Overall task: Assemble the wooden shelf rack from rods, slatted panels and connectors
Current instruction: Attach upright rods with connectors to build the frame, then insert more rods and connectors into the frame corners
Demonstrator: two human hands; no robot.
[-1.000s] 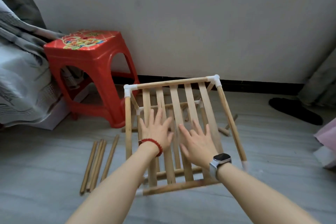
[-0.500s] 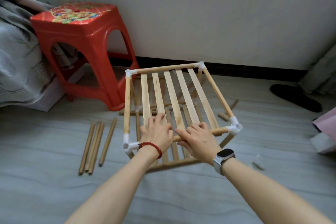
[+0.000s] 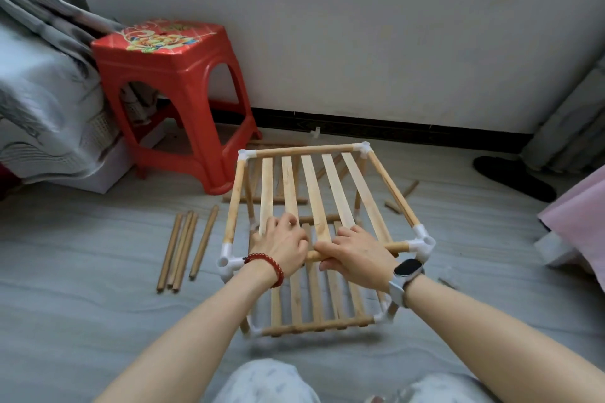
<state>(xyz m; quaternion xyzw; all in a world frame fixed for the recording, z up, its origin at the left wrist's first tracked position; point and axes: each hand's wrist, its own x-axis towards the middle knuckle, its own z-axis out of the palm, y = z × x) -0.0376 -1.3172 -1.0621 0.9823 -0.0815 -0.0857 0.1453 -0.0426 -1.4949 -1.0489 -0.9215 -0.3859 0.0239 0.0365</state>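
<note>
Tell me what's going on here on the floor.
A person is putting together a wooden shelf rack on the floor. Both hands grip the near top rod of the frame: the left hand by the left corner, the right hand towards the middle. Two slatted panels are already joined by white corner connectors. Four spare rods lie on the floor to the left, near a red plastic stool.
</note>
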